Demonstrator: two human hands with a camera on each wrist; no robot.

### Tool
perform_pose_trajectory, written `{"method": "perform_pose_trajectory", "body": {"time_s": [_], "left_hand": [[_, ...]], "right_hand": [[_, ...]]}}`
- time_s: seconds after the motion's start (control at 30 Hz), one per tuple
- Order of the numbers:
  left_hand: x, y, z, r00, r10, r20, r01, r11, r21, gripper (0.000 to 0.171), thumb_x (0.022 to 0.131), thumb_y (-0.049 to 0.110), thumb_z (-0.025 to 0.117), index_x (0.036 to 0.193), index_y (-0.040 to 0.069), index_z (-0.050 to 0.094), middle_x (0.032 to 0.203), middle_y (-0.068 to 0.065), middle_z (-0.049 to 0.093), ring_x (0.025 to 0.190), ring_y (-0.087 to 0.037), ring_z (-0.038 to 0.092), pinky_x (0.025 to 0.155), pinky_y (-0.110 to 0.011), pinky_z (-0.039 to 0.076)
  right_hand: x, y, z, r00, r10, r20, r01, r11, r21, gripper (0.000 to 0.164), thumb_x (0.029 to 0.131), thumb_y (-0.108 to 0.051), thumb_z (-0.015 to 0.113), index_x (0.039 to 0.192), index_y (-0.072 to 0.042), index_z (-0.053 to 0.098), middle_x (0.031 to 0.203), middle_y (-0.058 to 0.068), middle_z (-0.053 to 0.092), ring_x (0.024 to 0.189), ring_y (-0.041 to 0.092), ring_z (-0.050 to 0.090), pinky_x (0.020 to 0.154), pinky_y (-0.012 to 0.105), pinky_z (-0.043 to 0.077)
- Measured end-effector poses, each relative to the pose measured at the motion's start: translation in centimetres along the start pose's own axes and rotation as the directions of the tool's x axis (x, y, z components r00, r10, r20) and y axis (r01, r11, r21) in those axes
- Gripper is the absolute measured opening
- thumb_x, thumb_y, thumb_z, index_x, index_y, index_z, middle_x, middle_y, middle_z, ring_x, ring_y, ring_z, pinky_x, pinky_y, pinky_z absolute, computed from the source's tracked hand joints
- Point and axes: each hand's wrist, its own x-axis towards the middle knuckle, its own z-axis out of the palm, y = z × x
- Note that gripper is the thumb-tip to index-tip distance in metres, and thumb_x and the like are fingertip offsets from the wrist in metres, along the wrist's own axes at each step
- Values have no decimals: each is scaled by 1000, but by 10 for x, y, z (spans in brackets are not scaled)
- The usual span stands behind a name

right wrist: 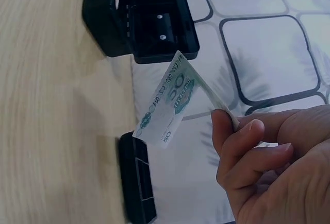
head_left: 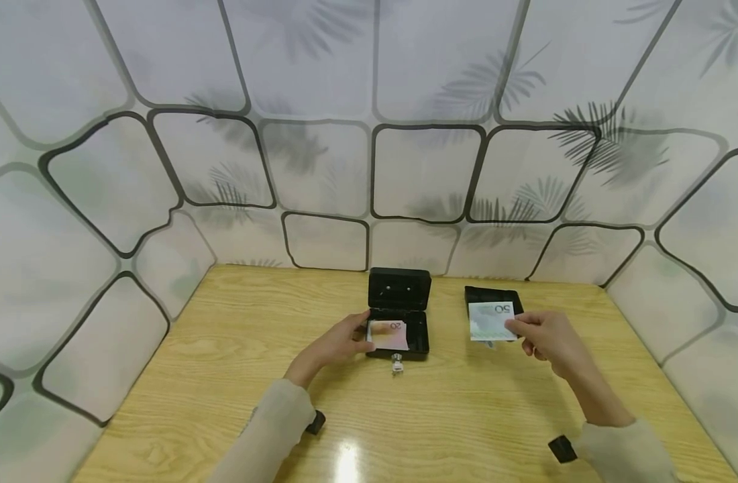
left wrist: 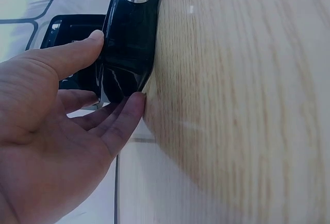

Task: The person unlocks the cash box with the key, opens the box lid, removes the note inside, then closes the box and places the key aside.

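Note:
A small black cash box (head_left: pixel 418 329) stands on the table with its lid (head_left: pixel 399 288) raised. Inside it lies a pinkish banknote marked 20 (head_left: pixel 388 335), perhaps with others beneath. My left hand (head_left: pixel 346 337) holds the box by its left side, the thumb on the rim and the fingers (left wrist: pixel 129 116) low against the wall. To the right, my right hand (head_left: pixel 547 339) pinches a greenish banknote marked 50 (head_left: pixel 488 322) between thumb and fingers, in the air. The right wrist view shows that note (right wrist: pixel 167 103) bent, with a sharp fold. Part of a black divided tray (head_left: pixel 492 293) is hidden behind it.
A lock with a key (head_left: pixel 396 364) sits at the box's front. Something small and bluish (head_left: pixel 488 344) peeks out below the 50 note. The wooden table (head_left: pixel 224 322) meets a patterned wall covering (head_left: pixel 321 174) at the back and sides.

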Motion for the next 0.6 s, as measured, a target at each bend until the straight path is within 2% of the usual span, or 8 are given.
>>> {"method": "perform_pose_trajectory", "body": {"time_s": [0.3, 0.5, 0.6], "left_hand": [[0, 0, 0, 1000, 10, -1, -10, 1000, 1, 72, 100, 9, 69, 157, -11, 29, 155, -32, 39, 134, -41, 51, 112, -52, 40], [1, -1, 0, 1000, 7, 1, -7, 1000, -2, 73, 101, 10, 69, 157, -10, 28, 155, -32, 38, 135, -41, 50, 113, -52, 40], [1, -1, 0, 1000, 1, -1, -1, 1000, -2, 73, 100, 10, 69, 157, -10, 29, 155, -32, 38, 136, -42, 49, 113, -53, 39]], "right_hand": [[7, 18, 18, 998, 33, 44, -33, 999, -16, 30, 104, -21, 65, 112, 8, 70, 72, 3, 57, 54, 13, 48, 46, 24, 34], [11, 27, 29, 997, 43, 64, -43, 999, -2, 23, 104, -18, 64, 93, 2, 69, 67, 0, 53, 53, 12, 46, 46, 25, 33], [13, 32, 34, 996, 52, 66, -53, 999, 5, 22, 104, -16, 64, 92, 1, 68, 64, 0, 52, 54, 12, 46, 46, 25, 33]]}}
